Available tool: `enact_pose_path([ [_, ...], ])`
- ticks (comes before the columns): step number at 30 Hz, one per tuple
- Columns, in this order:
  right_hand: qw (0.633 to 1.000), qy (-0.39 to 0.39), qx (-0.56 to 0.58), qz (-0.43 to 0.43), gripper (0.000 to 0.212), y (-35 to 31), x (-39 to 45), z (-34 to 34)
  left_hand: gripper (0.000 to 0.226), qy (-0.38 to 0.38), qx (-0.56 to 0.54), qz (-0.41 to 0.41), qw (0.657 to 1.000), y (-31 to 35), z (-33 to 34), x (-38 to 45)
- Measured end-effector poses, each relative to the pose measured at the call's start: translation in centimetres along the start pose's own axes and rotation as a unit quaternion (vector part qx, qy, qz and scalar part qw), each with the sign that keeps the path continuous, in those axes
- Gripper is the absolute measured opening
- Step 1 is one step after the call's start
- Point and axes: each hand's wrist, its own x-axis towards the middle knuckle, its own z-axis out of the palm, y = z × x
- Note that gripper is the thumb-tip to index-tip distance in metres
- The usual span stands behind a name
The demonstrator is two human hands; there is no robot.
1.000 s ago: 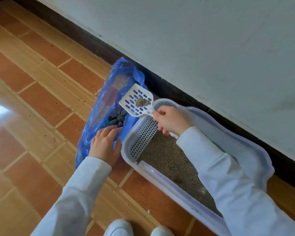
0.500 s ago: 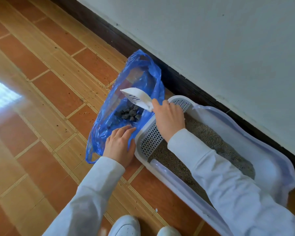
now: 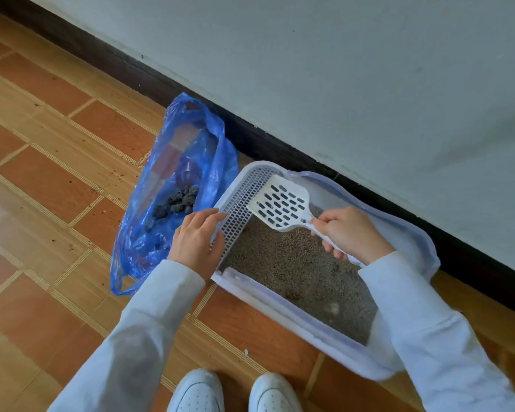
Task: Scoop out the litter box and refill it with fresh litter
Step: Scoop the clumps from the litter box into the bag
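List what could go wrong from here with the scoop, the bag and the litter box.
The blue bag lies slumped on the floor with nobody holding it; its mouth could fold shut or spill clumps.
The left hand only rests on the litter box rim, so a hard dig with the scoop might flick litter out.

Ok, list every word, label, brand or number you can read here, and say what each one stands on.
None: no readable text anywhere.
Blue bag: plain plastic, no print visible.
Scoop: only slots, no brand mark visible.
Litter box: bare rim, no label.
White shoes: no legible logo.
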Motion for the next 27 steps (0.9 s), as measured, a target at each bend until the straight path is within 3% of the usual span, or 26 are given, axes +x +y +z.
enact_pose_path([
  [8,0.973,-0.074,-0.176,0.129,0.027,7.5,-4.4,-2.9,0.037,-0.023,0.025,0.054,0.998,2.1,1.6,0.5],
  [12,0.947,-0.121,-0.264,0.136,0.021,8.2,-4.9,-1.6,0.048,-0.041,0.042,0.063,0.996,2.1,2.0,0.4],
  [20,0.965,-0.152,-0.188,0.105,0.03,7.9,-3.8,3.6,0.045,-0.039,0.034,0.049,0.997,2.4,1.6,0.4],
  [27,0.975,-0.194,0.006,0.106,0.034,7.0,-1.7,6.4,0.035,-0.013,0.031,0.043,0.998,2.1,1.2,-0.1],
])
